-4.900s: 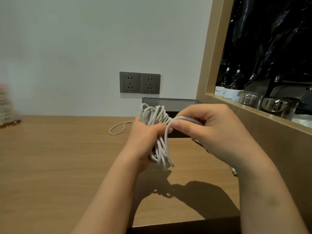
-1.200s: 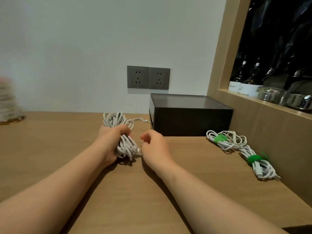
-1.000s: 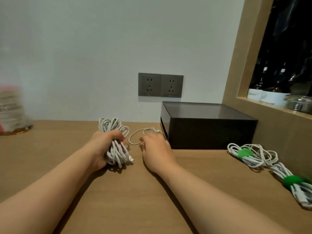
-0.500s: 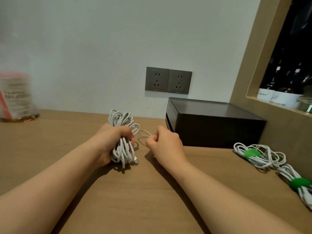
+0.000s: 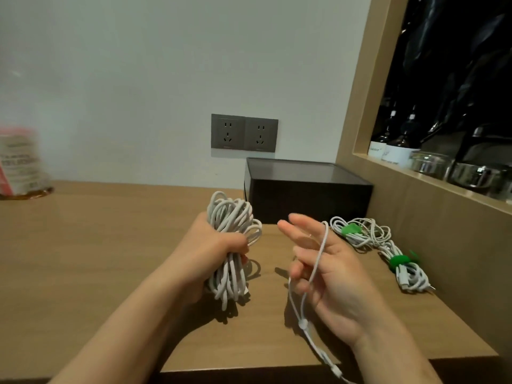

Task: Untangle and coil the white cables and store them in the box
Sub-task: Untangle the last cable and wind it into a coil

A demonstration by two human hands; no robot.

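Half a second back the right hand (image 5: 329, 275) was a fist on the desk by the bundle; now it is lifted, palm up, fingers loosely spread, with a thin white cord (image 5: 310, 284) draped over them and trailing down past the near desk edge, a small bead on it. Left of it, the left hand (image 5: 213, 250) is clenched tight round the middle of a thick coiled bundle (image 5: 230, 239) of white cable, held upright just above the wooden desk (image 5: 91, 259). Farther right, two coiled cables (image 5: 385, 248) with green ties lie against the side panel. Behind them sits the black box (image 5: 307, 189), lid on. Beyond, twin grey sockets (image 5: 244, 132) are on the wall. Far left, a blurred red-and-white container (image 5: 19, 162); its print is unreadable. Bottle labels on the right shelf are too small to read.
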